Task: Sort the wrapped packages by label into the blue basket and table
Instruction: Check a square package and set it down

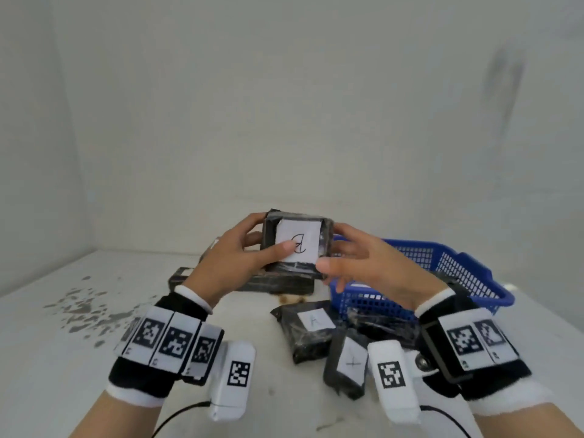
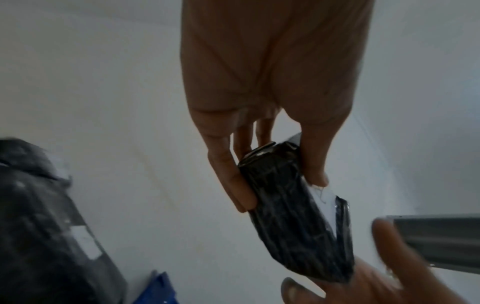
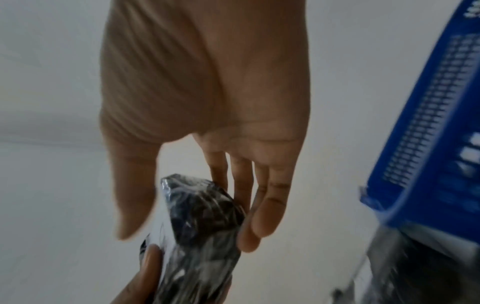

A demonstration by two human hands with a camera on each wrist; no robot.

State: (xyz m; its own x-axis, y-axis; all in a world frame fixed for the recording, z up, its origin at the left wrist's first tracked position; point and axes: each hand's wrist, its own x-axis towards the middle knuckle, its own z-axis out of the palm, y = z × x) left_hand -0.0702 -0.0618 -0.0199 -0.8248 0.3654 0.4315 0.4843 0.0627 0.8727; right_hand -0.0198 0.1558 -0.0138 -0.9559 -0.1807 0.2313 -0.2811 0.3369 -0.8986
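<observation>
I hold up a black wrapped package (image 1: pixel 298 243) with a white label marked B, seen upside down, above the table (image 1: pixel 63 374). My left hand (image 1: pixel 252 248) grips its left side, thumb on the label and fingers behind; the left wrist view shows that grip on the package (image 2: pixel 293 205). My right hand (image 1: pixel 347 257) has straight fingers touching the package's right edge, and its thumb stands slightly off the package (image 3: pixel 205 226) in the right wrist view. The blue basket (image 1: pixel 458 267) sits to the right, behind my right hand.
Package A (image 1: pixel 308 330) and a plus-marked package (image 1: pixel 347 365) lie on the table in front of the basket. More black packages (image 1: pixel 278 282) are piled behind the held one. Grey stains (image 1: pixel 82 305) mark the table's left. White walls close the back and left.
</observation>
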